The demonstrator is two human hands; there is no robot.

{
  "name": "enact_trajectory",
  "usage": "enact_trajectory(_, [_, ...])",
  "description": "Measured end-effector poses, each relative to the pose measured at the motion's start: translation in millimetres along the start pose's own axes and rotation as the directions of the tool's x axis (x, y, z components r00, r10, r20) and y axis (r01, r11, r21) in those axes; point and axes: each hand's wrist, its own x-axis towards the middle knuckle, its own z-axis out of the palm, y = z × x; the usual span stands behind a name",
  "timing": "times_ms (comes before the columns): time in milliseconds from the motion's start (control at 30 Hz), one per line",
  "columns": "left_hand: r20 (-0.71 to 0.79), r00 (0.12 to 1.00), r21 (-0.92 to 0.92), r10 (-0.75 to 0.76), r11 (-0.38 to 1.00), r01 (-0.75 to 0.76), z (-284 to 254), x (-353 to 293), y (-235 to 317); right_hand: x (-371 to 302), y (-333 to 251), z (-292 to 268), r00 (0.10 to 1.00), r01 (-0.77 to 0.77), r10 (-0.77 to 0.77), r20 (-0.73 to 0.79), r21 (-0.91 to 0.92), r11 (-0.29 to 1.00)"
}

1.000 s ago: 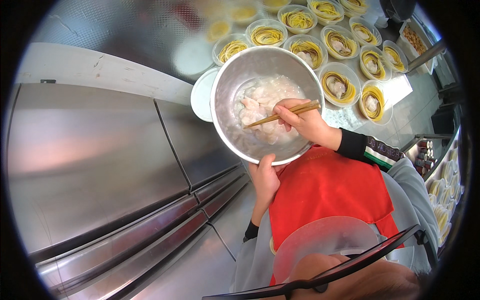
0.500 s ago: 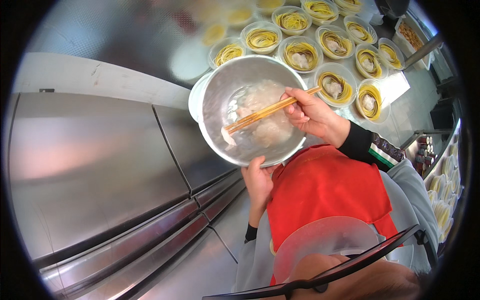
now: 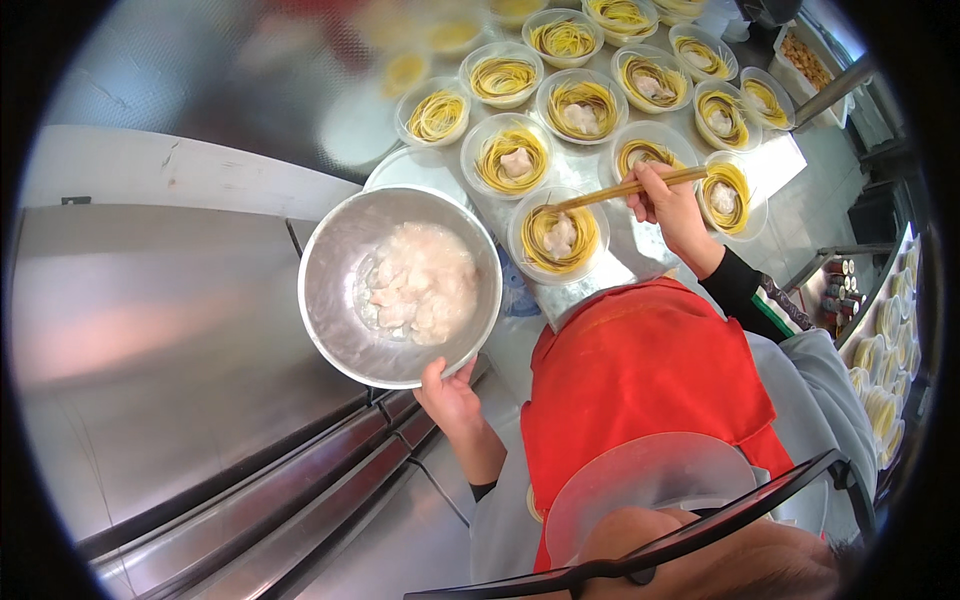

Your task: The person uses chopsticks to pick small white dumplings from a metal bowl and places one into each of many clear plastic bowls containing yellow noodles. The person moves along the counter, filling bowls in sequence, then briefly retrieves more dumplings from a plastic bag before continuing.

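R hand (image 3: 668, 205): clamped on chopsticks (image 3: 640, 187), fingers together nr upper-mid shaft; butt ends stick out to R of grip, tips reach out L. Tips over far-L side of nearest clear tub (image 3: 560, 278), which sits L of & slightly nearer body than R grip; tip contact w/ noodles can't be told. In that tub: ring of yellow noodle-like strands (image 3: 585, 255), pale wet piece (image 3: 560, 238) approx mid. L hand (image 3: 449, 398): clamped on lg steel bowl (image 3: 325, 310) at near-R rim, thumb at rim, other fingers partly hidden below. Bowl extends up & L from L grip, tilted sl., mouth facing up; pale wet pieces (image 3: 425, 285) in a heap inside, beyond L grip. Behind bowl, partly covered: white round lid-like item (image 3: 420, 168). 2nd tub w/ strands + pale piece just past R hand, partly hidden by it; another just R of R grip. More tubs in rows beyond, some w/ strands only visible. All on metal counter (image 3: 632, 240). Box of brown bits (image 3: 805, 62) well beyond R grip, to R. Red apron (image 3: 640, 370) between forearms.
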Motion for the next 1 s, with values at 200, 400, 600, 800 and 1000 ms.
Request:
enact_trajectory(200, [0.092,0.992,-0.014,-0.082,0.996,0.083,21.1,-13.9,-0.4,-23.7,-48.1,42.5,0.936,0.213,-0.189,0.296,-0.051,0.976])
enact_trajectory(400, [0.256,0.948,0.083,-0.190,0.981,0.174,58.6,-31.7,-5.0,-25.2,-45.7,85.1,0.680,0.606,-0.372,0.632,-0.198,0.770])
enact_trajectory(600, [0.346,0.885,0.104,-0.310,0.951,0.293,83.5,-39.3,-12.5,-12.7,-26.2,109.8,0.625,0.701,-0.509,0.592,-0.141,0.699])
enact_trajectory(800, [0.363,0.859,0.176,-0.361,0.932,0.317,88.5,-38.2,-18.0,-16.5,-34.7,89.5,0.883,0.411,-0.336,0.329,-0.192,0.891])
enact_trajectory(1000, [0.396,0.851,0.190,-0.346,0.937,0.292,96.6,-36.8,-18.0,-21.4,-27.8,80.6,0.646,0.726,-0.513,0.565,-0.249,0.641])
